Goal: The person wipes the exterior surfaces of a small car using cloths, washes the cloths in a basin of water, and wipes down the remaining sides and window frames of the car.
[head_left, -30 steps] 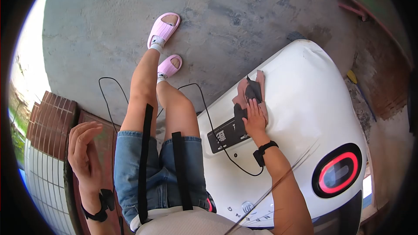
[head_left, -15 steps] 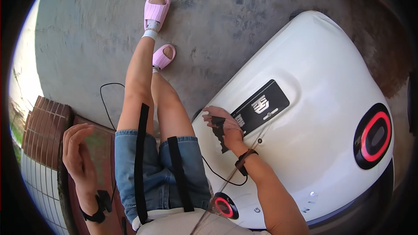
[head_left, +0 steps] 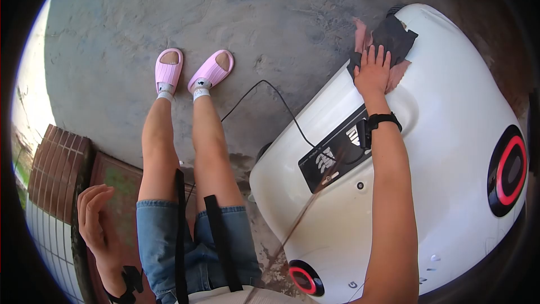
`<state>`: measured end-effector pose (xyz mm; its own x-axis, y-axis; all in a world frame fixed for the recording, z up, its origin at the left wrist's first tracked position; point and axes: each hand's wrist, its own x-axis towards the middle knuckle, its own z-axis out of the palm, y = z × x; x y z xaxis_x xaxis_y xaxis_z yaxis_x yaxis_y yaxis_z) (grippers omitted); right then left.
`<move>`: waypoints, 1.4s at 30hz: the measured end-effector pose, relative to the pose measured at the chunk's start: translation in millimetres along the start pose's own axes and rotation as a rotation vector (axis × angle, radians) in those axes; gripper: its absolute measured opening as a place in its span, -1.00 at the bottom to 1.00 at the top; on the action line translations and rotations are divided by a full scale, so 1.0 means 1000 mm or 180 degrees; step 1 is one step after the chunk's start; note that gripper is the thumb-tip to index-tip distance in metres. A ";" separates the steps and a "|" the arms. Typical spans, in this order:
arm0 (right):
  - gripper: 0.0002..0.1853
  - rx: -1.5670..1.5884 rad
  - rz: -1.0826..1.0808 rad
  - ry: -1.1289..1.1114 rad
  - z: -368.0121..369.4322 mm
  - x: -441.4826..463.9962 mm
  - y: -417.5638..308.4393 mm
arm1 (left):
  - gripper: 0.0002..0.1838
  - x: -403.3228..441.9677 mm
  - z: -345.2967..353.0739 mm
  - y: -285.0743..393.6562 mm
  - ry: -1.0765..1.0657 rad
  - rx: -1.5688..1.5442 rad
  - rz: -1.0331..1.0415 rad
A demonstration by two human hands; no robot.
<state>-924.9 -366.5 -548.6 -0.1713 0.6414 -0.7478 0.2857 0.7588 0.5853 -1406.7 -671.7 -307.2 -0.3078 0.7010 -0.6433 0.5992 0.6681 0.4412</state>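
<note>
My right hand (head_left: pixel 371 76) lies flat with fingers spread on a black and pink cloth (head_left: pixel 396 36), pressing it against the white car (head_left: pixel 450 112) near its lower rear edge. Part of the cloth is hidden under the palm, and a pink end hangs past the edge. Below my wrist, the black plate (head_left: pixel 318 171) with white characters is partly covered by my forearm. Over at the left, my left hand (head_left: pixel 97 219) hangs in the air, fingers loosely bent and nothing in them.
Two red ring tail lights (head_left: pixel 509 170) mark the car's rear. A thin black cable (head_left: pixel 264 81) loops over the concrete ground (head_left: pixel 253 17). A tiled brick block (head_left: pixel 56 174) stands at the left. My feet wear pink slippers (head_left: pixel 169 70).
My right hand has carried the cloth from the near end of the plate across to the car's far lower edge, its fingers now spread. My feet have shifted; the left hand stays much the same.
</note>
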 end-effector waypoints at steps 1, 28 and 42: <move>-0.38 0.0016 -0.0150 -0.0150 0.006 -0.002 -0.021 | -0.68 0.000 0.001 -0.004 -0.0052 0.0013 -0.0120; -0.32 0.0401 -0.0443 -0.0989 -0.028 -0.183 -0.058 | -0.64 -0.047 -0.002 -0.023 0.0121 -0.0408 0.0295; -0.58 0.1050 -0.0266 0.0583 -0.049 -0.208 0.101 | -0.67 -0.076 -0.025 -0.055 0.0497 -0.0455 0.0229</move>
<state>-906.4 -417.9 -319.2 -0.3639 0.6111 -0.7029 0.5464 0.7512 0.3703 -1435.2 -755.4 -267.3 -0.3853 0.7709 -0.5073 0.5163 0.6357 0.5739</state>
